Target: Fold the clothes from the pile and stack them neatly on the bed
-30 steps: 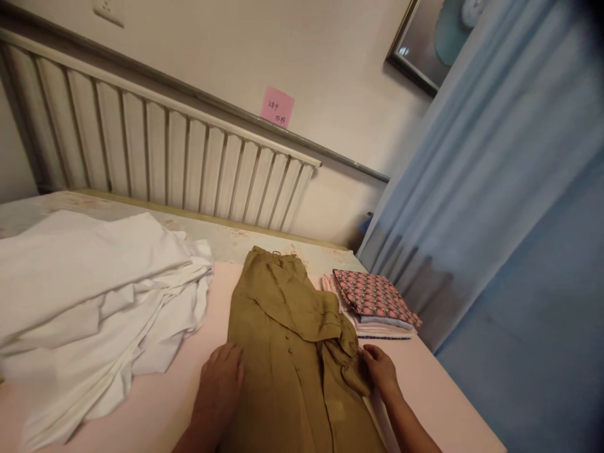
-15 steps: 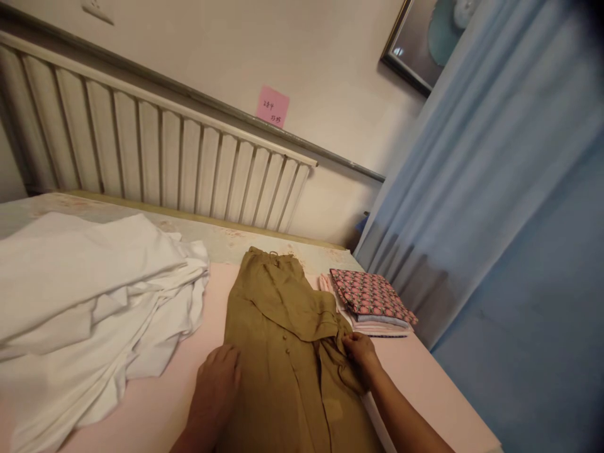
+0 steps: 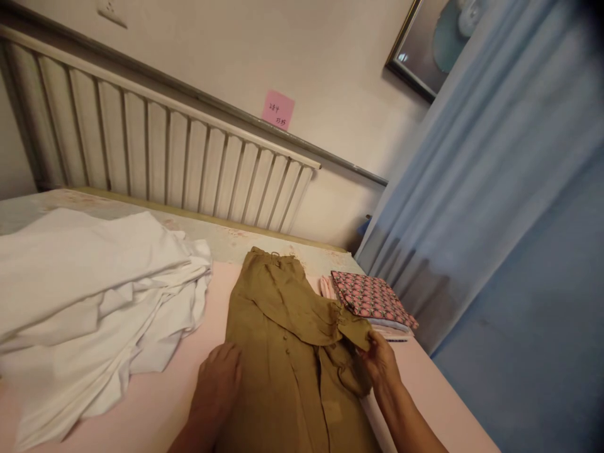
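Observation:
An olive-brown garment (image 3: 278, 371) lies lengthwise before me, with small buttons down its middle and a cord loop at its far end. A sleeve-like part is folded across it, gathered near its end. My right hand (image 3: 380, 362) pinches the loose, cuff-like end of that part between thumb and fingers, lifting it over the garment's right side. On the garment's left edge rests my left hand (image 3: 218, 380), back upward, its fingers laid on the cloth without gripping it.
A crumpled white cloth (image 3: 99, 283) spreads over the left of the pink surface (image 3: 155, 409). Folded fabrics topped by a pink-and-black patterned piece (image 3: 375, 296) sit at the right. Behind are a radiator (image 3: 174, 157) and, to the right, a blue curtain (image 3: 476, 163).
My right hand has drawn the cuff-like end outward to the right, so it now stretches flatter and further out. The left hand has stayed in place.

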